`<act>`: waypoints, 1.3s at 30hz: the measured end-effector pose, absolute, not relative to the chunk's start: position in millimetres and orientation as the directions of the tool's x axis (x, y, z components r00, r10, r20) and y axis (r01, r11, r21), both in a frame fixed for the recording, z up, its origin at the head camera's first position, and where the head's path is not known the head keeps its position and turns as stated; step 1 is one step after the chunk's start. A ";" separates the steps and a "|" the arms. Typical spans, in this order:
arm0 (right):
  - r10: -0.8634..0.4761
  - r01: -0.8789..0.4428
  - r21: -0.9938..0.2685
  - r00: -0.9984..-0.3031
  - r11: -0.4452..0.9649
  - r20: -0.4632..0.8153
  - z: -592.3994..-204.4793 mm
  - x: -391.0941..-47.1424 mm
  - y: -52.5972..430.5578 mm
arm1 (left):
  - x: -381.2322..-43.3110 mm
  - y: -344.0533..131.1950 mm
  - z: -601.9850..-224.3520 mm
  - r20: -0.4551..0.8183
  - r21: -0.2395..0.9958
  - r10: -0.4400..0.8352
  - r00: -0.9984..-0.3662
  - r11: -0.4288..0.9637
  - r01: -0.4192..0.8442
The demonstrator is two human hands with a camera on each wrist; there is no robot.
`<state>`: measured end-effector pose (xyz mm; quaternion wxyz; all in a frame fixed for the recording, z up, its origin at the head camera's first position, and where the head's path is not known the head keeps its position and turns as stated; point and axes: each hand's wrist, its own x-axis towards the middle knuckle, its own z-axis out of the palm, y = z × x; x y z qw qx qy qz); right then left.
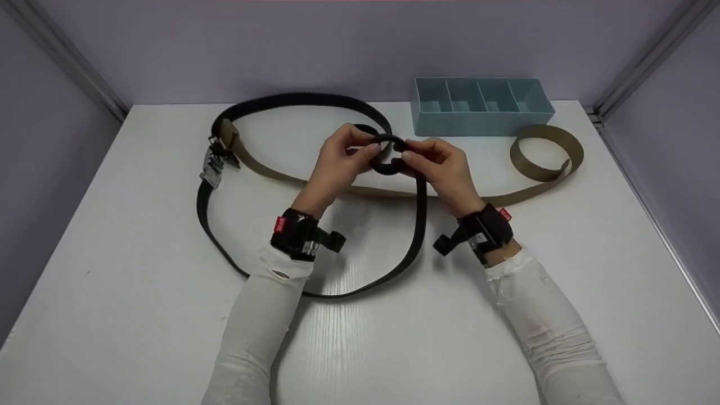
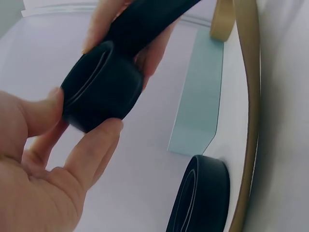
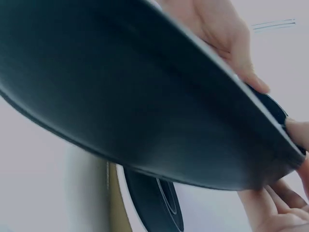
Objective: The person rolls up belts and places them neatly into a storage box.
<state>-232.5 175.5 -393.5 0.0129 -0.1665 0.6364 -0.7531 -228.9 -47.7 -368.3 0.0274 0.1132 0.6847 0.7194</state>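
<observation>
Above the table, both hands hold the rolled end of a black belt. The left hand pinches the small coil between thumb and fingers. On its other side, the right hand pinches the coil where the strap leaves it, and the strap hangs down in a wide loop to the left. In the right wrist view the strap fills much of the foreground. A second black coil stands behind the left hand, and a black band arcs along the back.
A tan belt runs across the table behind the hands, its end curled at right. Metal buckles lie at left. A blue-grey box with several compartments stands at the back right, against the wall.
</observation>
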 end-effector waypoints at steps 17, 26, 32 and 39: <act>-0.385 -0.165 -0.983 -0.904 -0.082 0.184 -383.4 -235.8 192.4 | -230.9 -57.2 -368.3 0.062 0.986 0.364 -0.929 0.121 0.113; -0.464 -0.212 -0.972 -0.875 0.106 0.140 -378.4 -236.3 196.7 | -233.1 -56.4 -371.4 0.081 0.962 0.442 -0.893 0.201 0.187; -0.380 -0.238 -0.971 -0.898 -0.002 0.220 -384.8 -235.8 187.6 | -230.4 -51.4 -370.3 0.078 0.982 0.353 -0.933 0.136 0.134; -0.205 -0.321 -0.942 -0.920 -0.096 0.334 -393.5 -233.7 178.5 | -227.0 -42.6 -369.8 0.107 0.994 0.251 -0.962 -0.022 0.105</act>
